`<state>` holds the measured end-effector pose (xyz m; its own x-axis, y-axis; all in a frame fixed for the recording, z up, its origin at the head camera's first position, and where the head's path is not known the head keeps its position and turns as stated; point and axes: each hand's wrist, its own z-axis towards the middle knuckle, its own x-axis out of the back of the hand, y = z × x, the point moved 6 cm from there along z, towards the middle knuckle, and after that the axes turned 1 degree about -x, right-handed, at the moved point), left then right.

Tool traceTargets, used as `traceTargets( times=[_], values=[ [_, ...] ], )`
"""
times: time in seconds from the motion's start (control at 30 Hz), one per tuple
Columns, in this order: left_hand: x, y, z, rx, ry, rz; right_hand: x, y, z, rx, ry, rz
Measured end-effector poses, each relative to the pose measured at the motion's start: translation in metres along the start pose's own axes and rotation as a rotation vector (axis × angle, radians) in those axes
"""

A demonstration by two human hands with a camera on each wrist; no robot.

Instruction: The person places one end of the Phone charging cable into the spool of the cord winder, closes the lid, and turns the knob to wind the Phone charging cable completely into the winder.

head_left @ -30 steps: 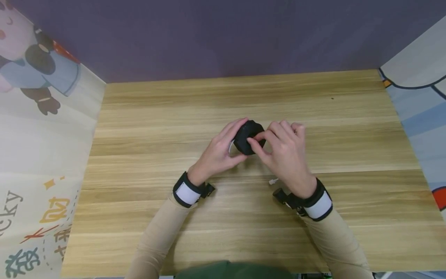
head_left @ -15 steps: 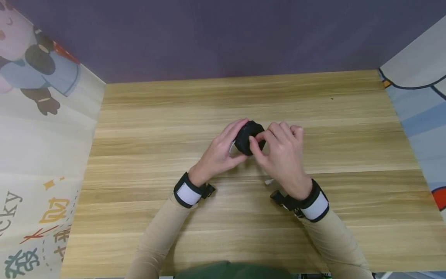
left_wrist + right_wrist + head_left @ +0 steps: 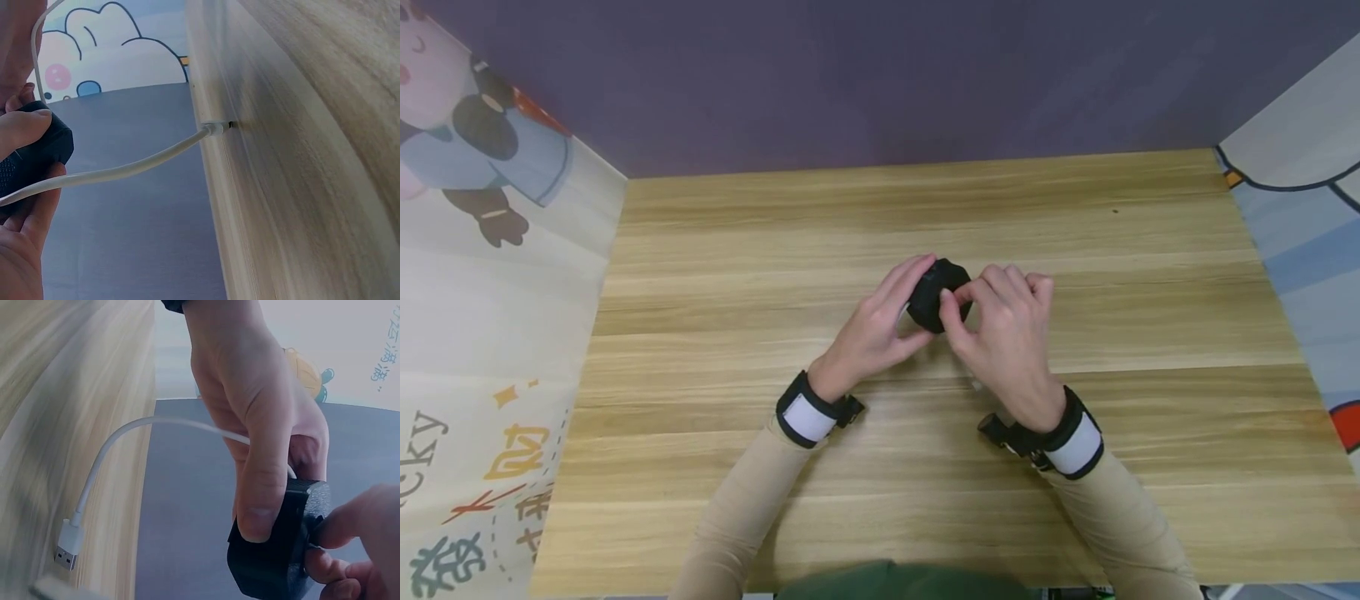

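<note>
A black, many-sided puck-shaped device (image 3: 927, 302) is held up above the table between both hands. My left hand (image 3: 876, 325) grips it from the left, thumb on the near side and fingers along the far side. With thumb and forefinger, my right hand (image 3: 1006, 329) pinches at the middle of its face; what exactly lies between the fingertips is hidden. From the device runs a white cable (image 3: 119, 434) that ends in a USB plug (image 3: 69, 544) hanging beside the tabletop. In the left wrist view, a second thin white cable strand (image 3: 35, 53) rises past the right hand.
The wooden table (image 3: 737, 275) stretches beneath both hands, with a dark speck (image 3: 1115, 212) toward its far right. A purple panel (image 3: 880, 83) stands along the back edge. Printed walls (image 3: 497, 317) border the sides. Each wrist wears a black strap (image 3: 806, 412).
My right hand has shifted slightly left, its thumb further onto the device's face. The white plug by the right wrist has moved left and is now mostly covered. The left hand is nearly still.
</note>
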<state>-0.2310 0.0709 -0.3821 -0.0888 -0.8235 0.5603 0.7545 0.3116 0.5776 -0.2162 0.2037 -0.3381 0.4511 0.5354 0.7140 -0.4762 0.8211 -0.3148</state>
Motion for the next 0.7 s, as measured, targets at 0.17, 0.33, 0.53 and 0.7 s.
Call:
traceTargets(
  times=[0.17,0.33,0.53,0.7],
  values=[
    [-0.0008,0.0005,-0.0004,-0.002,0.002,0.013,0.0001,0.0001,-0.0003,-0.020,-0.001,0.007],
    [-0.0021,-0.0002,-0.0010,-0.001,0.001,0.020,0.0004,0.0006,-0.0005,-0.046,-0.004,0.009],
    [-0.0024,-0.0012,-0.0010,0.007,0.000,0.012,-0.0004,0.0012,-0.0004,-0.055,-0.011,0.009],
    [-0.0008,-0.0015,-0.0004,0.028,0.002,-0.023,-0.0014,0.0014,-0.0004,-0.038,-0.027,0.022]
  ],
)
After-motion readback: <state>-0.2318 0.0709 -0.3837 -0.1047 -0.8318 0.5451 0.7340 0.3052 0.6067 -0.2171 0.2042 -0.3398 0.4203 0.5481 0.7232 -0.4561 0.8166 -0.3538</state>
